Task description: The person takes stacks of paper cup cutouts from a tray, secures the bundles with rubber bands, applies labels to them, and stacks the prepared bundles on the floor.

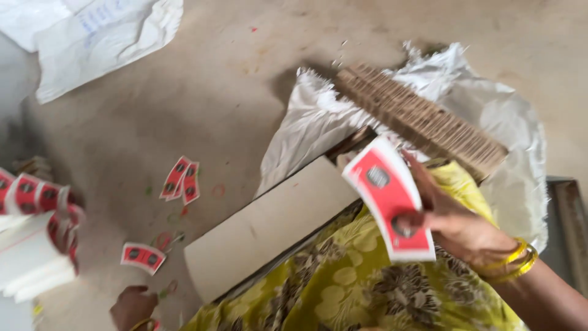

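My right hand (456, 224) holds up a curved red-and-white printed paper blank (389, 199) above my lap, thumb pressed on its lower part. My left hand (133, 306) is down at the bottom edge near the floor, fingers closed; whether it holds anything is hidden. A plain beige card sheet (263, 227) lies slanted across my knees. Behind the right hand a long stack of brown corrugated pieces (422, 119) rests on a white woven sack (502, 110).
Loose red printed blanks (182, 179) and one more blank (143, 256) lie on the bare concrete floor with small rubber bands. A pile of stacked blanks (33, 233) is at the left edge. Another white sack (101, 40) lies at top left.
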